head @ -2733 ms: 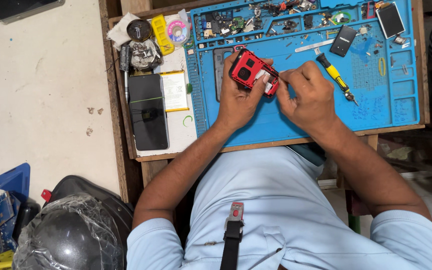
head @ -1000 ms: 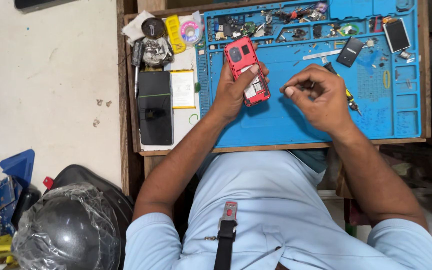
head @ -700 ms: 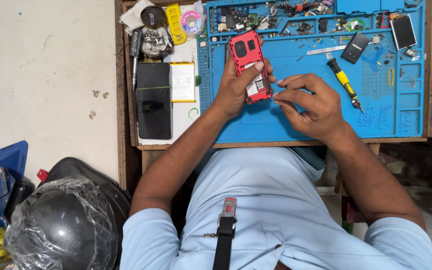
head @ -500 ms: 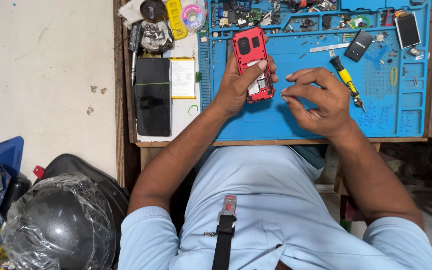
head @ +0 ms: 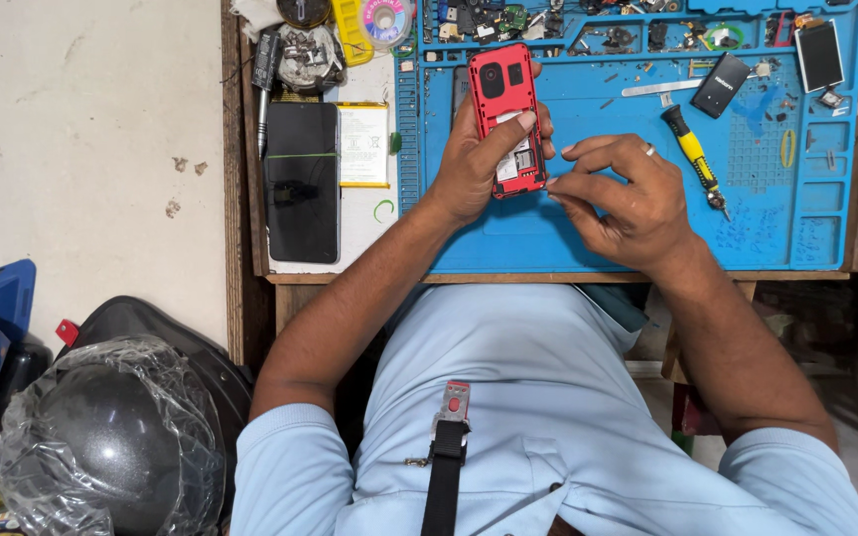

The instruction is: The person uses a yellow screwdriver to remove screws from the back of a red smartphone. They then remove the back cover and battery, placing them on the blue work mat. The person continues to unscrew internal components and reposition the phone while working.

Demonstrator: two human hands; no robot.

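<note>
My left hand [head: 479, 164] grips a small red phone [head: 504, 99], held back side up with its cover off and the inner compartment showing, over a blue work mat [head: 638, 233]. The thumb lies across the phone's lower half. My right hand [head: 623, 194] sits just right of the phone, thumb and forefinger pinched together at its lower right edge. Whether anything small is between those fingertips cannot be told.
A yellow-handled screwdriver [head: 692, 154], a metal ruler-like strip [head: 662, 87], a small black module [head: 719, 84] and a small display [head: 819, 55] lie on the mat's right. A black smartphone [head: 302, 184] and flat battery [head: 362, 144] lie left. A wrapped helmet [head: 101, 442] sits on the floor.
The left hand turned the red phone upright and steadied it on the mat. The right hand left the screwdriver area and came to the phone's lower edge with fingers pinched.
</note>
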